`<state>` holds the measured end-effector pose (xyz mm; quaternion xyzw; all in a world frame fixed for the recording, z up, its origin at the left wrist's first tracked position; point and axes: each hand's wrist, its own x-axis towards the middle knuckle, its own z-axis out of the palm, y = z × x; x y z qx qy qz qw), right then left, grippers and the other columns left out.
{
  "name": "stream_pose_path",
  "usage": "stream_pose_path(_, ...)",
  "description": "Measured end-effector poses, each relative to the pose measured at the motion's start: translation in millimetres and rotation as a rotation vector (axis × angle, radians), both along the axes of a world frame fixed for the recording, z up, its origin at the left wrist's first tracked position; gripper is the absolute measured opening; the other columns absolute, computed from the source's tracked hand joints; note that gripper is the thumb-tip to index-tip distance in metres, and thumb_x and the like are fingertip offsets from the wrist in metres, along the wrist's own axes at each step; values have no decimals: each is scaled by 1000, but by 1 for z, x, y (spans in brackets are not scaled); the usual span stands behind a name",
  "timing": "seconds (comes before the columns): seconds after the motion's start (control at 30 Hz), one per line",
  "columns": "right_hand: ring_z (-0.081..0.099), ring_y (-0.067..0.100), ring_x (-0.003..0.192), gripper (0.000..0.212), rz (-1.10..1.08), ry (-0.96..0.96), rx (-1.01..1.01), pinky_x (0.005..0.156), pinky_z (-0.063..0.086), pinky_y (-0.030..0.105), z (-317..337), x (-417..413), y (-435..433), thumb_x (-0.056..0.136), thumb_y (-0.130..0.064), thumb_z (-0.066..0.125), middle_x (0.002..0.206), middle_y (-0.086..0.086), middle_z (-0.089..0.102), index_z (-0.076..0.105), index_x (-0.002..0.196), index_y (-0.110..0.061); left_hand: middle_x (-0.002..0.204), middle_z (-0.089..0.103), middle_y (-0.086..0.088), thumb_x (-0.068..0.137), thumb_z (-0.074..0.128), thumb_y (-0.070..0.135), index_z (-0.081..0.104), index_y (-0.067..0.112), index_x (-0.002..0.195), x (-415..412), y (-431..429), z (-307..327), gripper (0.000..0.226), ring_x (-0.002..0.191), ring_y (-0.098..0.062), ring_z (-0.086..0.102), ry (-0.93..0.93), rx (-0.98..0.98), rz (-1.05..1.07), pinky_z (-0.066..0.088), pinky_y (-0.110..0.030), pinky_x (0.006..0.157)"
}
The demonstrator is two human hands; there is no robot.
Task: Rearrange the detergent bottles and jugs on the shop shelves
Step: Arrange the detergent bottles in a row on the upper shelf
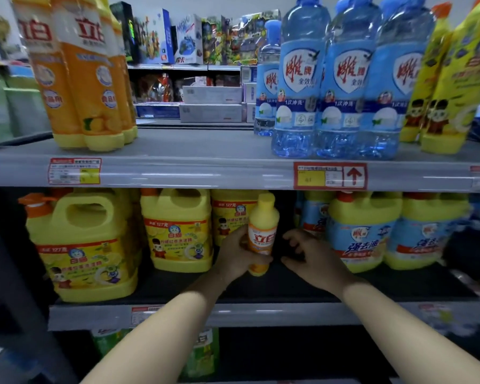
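On the middle shelf (261, 284), in the dark gap between the yellow jugs (178, 231) and the blue-labelled jugs (363, 234), a small orange bottle (262, 234) stands upright or almost upright; I cannot tell if its base already touches the shelf. The left hand (239, 253) is clamped around the lower half of the small orange bottle, thumb in front and fingers behind. The right hand (308, 253) is just to the right of the small orange bottle, with fingers spread apart and curled, holding nothing.

I judge that this bottle is light and stiff plastic, with a smooth glossy label that may slip a little, so a grip around the middle of the body is better than at the cap. It is narrow and tall, so it could tip easily when released. The jugs on both sides of the small orange bottle look heavy; their moulded handles at the top are the good place to take them, possibly with a second hand under the base.

Above the small orange bottle, on the upper shelf (205, 151), stand clear blue bottles (338, 79) and taller orange bottles (86, 73).
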<state>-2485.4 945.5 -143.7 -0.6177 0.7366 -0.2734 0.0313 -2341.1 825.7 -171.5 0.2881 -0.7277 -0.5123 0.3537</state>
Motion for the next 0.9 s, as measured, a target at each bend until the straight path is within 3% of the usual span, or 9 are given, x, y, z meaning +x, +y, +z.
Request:
stream_pose_path(0.1,52,6,99,43,97,-1,102,78,39,18,8,10,-5,87,-31,65,113,-8,55,50,127,-27,99,70,16,57,89,4,64,31,102,35,4,14,58,89,8,65,-51,-101,1,50,-13,78)
stream_pose_path(0.2,53,5,97,37,208,43,144,79,44,20,22,29,-11,87,-37,63,111,-16,55,53,123,-33,100,73,14,54,92,11,68,32,100,75,9,34,55,95,2,67,-131,-166,-17,54,-20,83)
stream_pose_path(0.33,56,6,101,33,393,121,133,84,44,19,53,71,-15,89,-38,61,102,-28,54,55,121,-35,93,74,18,55,92,18,70,32,95,133,29,61,48,90,5,67,-281,-255,-54,51,-13,75)
stream_pose_path(0.43,61,11,102,35,596,261,44,82,55,33,82,108,-14,87,-41,59,117,-17,64,53,122,-38,95,76,4,59,89,7,73,23,95,172,45,88,43,91,-12,71,-190,-301,-57,54,-23,76)
stream_pose_path(0.5,62,11,103,39,677,338,-42,80,55,33,102,130,-13,86,-46,56,119,-15,64,52,124,-36,94,76,-2,59,88,-1,75,22,93,194,52,112,43,88,-17,73,-94,-317,-11,56,-25,74)
stream_pose_path(0.67,60,7,75,25,743,272,-268,67,54,31,166,172,-23,86,-40,60,90,-15,63,62,107,-27,87,77,5,53,88,10,73,22,90,235,61,182,41,80,-12,74,65,-405,209,56,-20,65)
stream_pose_path(0.8,62,15,73,34,721,193,-405,66,54,40,206,194,-44,79,-50,52,80,-8,63,63,94,-22,87,77,7,58,84,20,69,23,94,253,44,234,39,80,-9,73,151,-476,434,57,-20,64)
stream_pose_path(0.9,61,18,71,16,686,175,-451,67,53,40,223,200,-64,84,-35,64,74,-7,62,64,89,-20,95,74,7,63,87,26,68,22,103,261,20,260,44,84,-5,72,165,-526,599,58,-21,68)
